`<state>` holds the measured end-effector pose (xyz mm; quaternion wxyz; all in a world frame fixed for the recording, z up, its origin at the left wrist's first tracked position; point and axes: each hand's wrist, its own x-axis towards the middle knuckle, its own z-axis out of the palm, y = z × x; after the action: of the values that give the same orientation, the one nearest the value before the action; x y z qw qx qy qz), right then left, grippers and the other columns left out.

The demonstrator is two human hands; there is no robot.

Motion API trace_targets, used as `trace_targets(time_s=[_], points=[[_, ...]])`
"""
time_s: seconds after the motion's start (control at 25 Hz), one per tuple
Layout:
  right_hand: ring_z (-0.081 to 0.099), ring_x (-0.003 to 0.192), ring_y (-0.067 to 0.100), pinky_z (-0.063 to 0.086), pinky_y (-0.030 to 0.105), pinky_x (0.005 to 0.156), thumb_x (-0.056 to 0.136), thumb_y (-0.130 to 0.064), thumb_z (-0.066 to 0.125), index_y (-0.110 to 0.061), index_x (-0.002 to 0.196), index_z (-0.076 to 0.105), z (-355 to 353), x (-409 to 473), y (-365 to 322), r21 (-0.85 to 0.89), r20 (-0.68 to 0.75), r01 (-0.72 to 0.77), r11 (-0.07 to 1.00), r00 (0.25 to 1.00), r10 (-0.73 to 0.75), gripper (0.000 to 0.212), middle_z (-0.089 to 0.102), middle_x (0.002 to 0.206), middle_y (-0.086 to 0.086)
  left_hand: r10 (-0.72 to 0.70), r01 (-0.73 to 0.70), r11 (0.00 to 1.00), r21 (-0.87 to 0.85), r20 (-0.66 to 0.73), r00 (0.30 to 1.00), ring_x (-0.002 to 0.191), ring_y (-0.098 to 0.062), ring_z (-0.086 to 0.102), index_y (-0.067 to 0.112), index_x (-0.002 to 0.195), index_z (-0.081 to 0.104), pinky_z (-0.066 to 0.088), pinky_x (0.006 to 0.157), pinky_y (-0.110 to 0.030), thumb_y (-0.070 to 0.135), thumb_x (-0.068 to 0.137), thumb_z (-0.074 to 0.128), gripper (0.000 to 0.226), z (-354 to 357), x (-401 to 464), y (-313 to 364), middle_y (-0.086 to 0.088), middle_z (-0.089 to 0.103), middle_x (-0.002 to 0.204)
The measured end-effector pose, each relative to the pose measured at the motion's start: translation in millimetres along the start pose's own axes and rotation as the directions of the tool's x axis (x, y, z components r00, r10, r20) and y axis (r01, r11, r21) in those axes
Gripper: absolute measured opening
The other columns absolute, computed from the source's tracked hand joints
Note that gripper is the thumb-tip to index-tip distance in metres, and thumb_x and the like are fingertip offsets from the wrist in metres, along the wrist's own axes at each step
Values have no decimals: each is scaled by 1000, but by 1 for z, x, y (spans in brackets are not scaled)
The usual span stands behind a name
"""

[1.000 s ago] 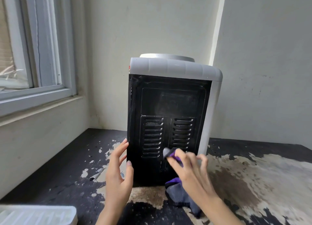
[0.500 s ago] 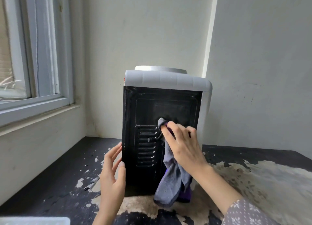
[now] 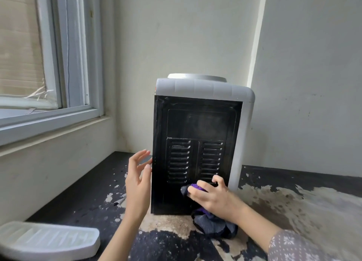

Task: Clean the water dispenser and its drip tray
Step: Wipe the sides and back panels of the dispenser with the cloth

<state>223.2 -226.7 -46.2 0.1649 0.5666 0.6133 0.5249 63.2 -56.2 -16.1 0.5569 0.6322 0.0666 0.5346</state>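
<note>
My right hand covers part of the grey-and-purple cleaning cloth. The white ribbed plastic drip tray runs off the left edge. The white-and-black water dispenser shows only its back.

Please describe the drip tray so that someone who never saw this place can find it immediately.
Start at the black-backed water dispenser with a grey top on the peeling dark counter. Look toward the near left corner, below the window sill. There lies the white plastic drip tray, flat, with ribbed slots, the only white item on the counter.
</note>
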Motion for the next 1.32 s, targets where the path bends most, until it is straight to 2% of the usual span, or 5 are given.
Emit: trace_targets(time_s=[0.2, 0.4, 0.52, 0.96, 1.32], points=[[55, 95, 9, 28, 36, 85, 68, -23, 78, -36, 89, 69, -3, 0, -22, 140, 124, 122, 983, 982, -139, 27, 56, 105, -16, -58, 57, 998, 21, 45, 997, 107, -13, 60, 33, 112, 50, 49, 92, -33, 29, 90, 48, 22, -4, 2, 13, 4, 57, 123], [52, 84, 14, 27, 33, 76, 78, -16, 67, -32, 86, 66, -20, 4, -10, 230, -8, -104, 968, 994, 109, 18, 60, 97, -14, -145, 114, 982, 148, 220, 965, 112, -12, 57, 26, 124, 45, 44, 102, -42, 20, 97, 47, 27, -19, 8, 25, 6, 51, 132], [57, 80, 14, 29, 31, 75, 85, -8, 49, -22, 95, 66, -31, 14, 7, 262, -164, -342, 903, 906, 390, 24, 64, 100, -8, -163, 115, 976, 187, 262, 951, 118, -15, 54, 28, 126, 43, 40, 106, -44, 24, 98, 47, 29, -22, 7, 26, 6, 48, 136], [54, 96, 16, 48, 42, 77, 53, -18, 87, -28, 87, 73, -12, -8, -33, 197, 156, -107, 975, 985, 77, 38, 58, 114, -8, -162, 125, 979, 163, 236, 958, 123, -13, 49, 22, 126, 44, 37, 108, -38, 17, 98, 45, 29, -16, -1, 31, 5, 49, 133], [54, 87, 14, 48, 27, 63, 43, 4, 84, -28, 86, 68, -32, 2, -27, 453, 133, -391, 801, 918, 373, 56, 59, 95, -10, -199, 129, 961, 245, 287, 937, 124, -9, 43, 17, 135, 36, 36, 108, -34, 15, 97, 45, 39, -20, -5, 36, 8, 42, 137]])
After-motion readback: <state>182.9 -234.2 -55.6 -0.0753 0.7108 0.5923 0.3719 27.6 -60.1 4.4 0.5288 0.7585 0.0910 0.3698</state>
